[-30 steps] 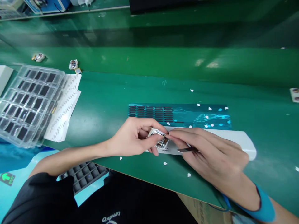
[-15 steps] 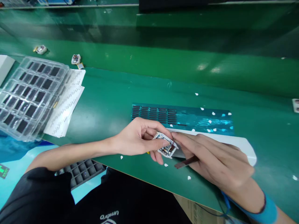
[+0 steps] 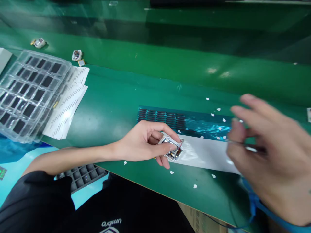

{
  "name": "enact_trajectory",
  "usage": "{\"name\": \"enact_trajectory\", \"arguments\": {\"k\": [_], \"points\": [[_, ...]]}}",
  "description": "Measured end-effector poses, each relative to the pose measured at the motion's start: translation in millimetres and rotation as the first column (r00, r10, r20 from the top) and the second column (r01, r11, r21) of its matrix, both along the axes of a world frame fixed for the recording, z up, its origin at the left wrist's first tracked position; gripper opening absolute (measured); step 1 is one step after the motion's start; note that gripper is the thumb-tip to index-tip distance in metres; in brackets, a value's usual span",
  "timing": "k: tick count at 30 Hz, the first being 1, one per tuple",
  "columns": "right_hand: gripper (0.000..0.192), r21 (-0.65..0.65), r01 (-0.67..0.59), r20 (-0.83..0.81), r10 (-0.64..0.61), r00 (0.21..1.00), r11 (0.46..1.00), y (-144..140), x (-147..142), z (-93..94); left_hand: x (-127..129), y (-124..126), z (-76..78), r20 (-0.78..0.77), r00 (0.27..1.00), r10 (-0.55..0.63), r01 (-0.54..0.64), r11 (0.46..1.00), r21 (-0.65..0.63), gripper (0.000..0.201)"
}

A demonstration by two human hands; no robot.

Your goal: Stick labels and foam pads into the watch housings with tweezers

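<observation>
My left hand is closed around a small white device casing with bare electronics inside, held just above a white strip. Its thumb presses on the open inner side. Away to the right, my right hand is raised over the strip's end and smeared by motion. Between its curled fingers shows a thin metal tool, apparently tweezers. Behind the left hand lies a translucent blue sheet carrying rows of narrow dark strips.
Stacked clear plastic trays with dark pieces stand at left, beside printed white sheets. Two similar opened devices sit at the back left. Small white stickers dot the green bench. A grey compartment tray is below the edge.
My right hand has moved away from the device, right and upward, with the tool in it. The left hand keeps the device in nearly the same place. The white strip is more exposed.
</observation>
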State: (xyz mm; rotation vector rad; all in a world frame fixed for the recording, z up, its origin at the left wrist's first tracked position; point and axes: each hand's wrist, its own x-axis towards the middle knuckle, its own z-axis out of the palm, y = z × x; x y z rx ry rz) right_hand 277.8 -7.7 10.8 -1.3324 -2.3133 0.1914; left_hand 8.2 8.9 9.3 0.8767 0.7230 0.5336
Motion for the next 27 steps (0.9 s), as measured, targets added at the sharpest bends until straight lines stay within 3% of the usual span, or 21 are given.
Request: {"name": "enact_trajectory", "arguments": {"k": [2, 5, 7, 10, 15, 20, 24, 27], "points": [[0.079, 0.174, -0.064, 0.113, 0.045, 0.993, 0.983, -3, -11, -2.0, 1, 0, -0.7, -0.023, 1.000, 0.002, -0.001, 1.000, 0.005, 0.008], [0.069, 0.188, -0.322, 0.153, 0.296, 0.943, 0.928, -8, -18, -10.2, 1, -2, -0.8, -0.054, 0.999, -0.003, 0.004, 1.000, 0.023, 0.012], [0.060, 0.219, -0.366, 0.136, 0.343, 0.929, 0.905, -9, -17, -15.5, 1, -2, -0.2, -0.065, 0.998, 0.005, -0.002, 0.999, 0.042, 0.015], [0.057, 0.248, -0.352, 0.103, 0.337, 0.936, 0.903, -10, -14, -17.4, 1, -4, 0.8, -0.078, 0.996, 0.035, -0.029, 0.997, 0.076, 0.017], [0.072, 0.126, -0.359, 0.117, 0.346, 0.931, 0.925, -17, -16, -10.4, 3, -7, -2.8, -0.088, 0.991, 0.100, -0.086, 0.985, 0.147, 0.019], [0.054, 0.308, -0.330, 0.215, 0.273, 0.938, 0.892, -27, -32, -11.1, 7, -14, -10.5, -0.069, 0.992, 0.110, -0.100, 0.985, 0.138, 0.019], [0.051, 0.342, -0.339, 0.291, 0.244, 0.925, 0.877, -30, -43, -7.7, 9, -21, -14.3, -0.121, 0.977, 0.178, -0.138, 0.949, 0.282, 0.016], [0.059, 0.322, -0.301, 0.299, 0.205, 0.932, 0.897, -30, -47, -5.7, 10, -27, -18.1, -0.158, 0.953, 0.257, -0.164, 0.881, 0.443, 0.013]]}}
